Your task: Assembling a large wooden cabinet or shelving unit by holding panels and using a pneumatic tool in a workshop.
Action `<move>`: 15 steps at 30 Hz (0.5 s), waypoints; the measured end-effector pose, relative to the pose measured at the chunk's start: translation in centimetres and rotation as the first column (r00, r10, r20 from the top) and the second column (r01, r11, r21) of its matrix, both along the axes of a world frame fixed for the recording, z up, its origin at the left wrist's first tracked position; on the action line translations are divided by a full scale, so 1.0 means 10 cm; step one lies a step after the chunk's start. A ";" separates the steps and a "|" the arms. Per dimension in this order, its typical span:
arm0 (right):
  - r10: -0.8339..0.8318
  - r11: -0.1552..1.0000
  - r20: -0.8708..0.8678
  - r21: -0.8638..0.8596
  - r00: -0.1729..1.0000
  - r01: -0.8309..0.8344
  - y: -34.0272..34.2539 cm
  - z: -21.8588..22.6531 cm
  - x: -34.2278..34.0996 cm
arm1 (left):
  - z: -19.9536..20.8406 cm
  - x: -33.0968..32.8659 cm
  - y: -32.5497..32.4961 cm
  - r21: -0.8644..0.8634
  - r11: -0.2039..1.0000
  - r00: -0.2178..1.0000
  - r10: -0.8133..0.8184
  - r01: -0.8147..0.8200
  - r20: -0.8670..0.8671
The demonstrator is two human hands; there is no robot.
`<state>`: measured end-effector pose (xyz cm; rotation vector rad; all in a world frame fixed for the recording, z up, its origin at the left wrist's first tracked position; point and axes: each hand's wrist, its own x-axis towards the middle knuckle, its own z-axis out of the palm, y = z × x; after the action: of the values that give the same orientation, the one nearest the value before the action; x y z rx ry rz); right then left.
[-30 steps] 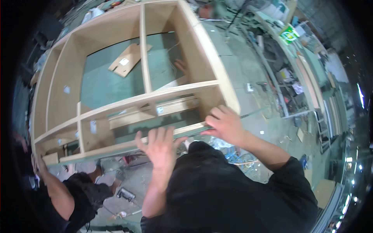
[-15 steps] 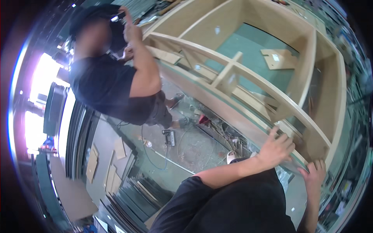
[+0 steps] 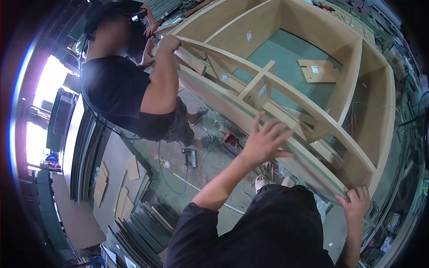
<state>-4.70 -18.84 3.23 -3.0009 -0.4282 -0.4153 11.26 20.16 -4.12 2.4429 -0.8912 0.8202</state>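
A large wooden cabinet frame (image 3: pixel 328 117) with open compartments stretches from the upper middle to the right. Along its near side runs a long board (image 3: pixel 232 107) with a greenish edge. My left hand (image 3: pixel 269 139) is over the middle of this board, fingers spread and holding nothing; whether it touches the edge I cannot tell. At the frame's near right corner my right hand (image 3: pixel 356 201) grips the edge, fingers hooked over the top and thumb on the near side. A notched wooden piece (image 3: pixel 319 71) with a white label lies inside the largest compartment.
A co-worker (image 3: pixel 118 94) in dark clothes stands at the left end, hands at the frame; another person is partly hidden behind. On the floor lie a nail gun (image 3: pixel 190 157) with a hose and scrap. Dark panels (image 3: pixel 149 223) are stacked at lower left.
My left hand has moved left along the long board and its fingers have spread. My right hand stays at the corner. The co-worker's raised hand has come down to the frame.
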 end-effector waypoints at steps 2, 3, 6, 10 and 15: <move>0.010 1.000 0.001 0.007 1.000 -0.010 0.01 0.00 0.01 | -0.03 0.09 0.09 0.001 1.000 1.000 0.008 -0.008 0.002; 0.010 1.000 -0.001 0.007 1.000 -0.010 0.01 0.00 0.01 | -0.05 0.12 0.10 -0.026 0.999 0.999 -0.033 0.034 0.024; 0.010 1.000 0.011 0.009 1.000 -0.010 0.03 0.01 0.02 | -0.09 0.15 0.11 -0.042 0.996 0.996 -0.079 0.081 0.051; 0.019 1.000 -0.007 0.019 1.000 -0.019 0.02 0.02 0.02 | -0.06 0.18 0.11 -0.038 0.994 0.995 -0.097 0.098 0.033; 0.024 0.999 0.004 0.025 1.000 -0.024 0.01 -0.01 0.03 | -0.03 0.21 0.11 -0.026 0.993 0.993 -0.119 0.119 0.024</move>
<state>-4.42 -18.76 3.12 -2.9679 -0.4547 -0.4205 13.32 21.29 -4.40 2.3359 -1.0160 0.8130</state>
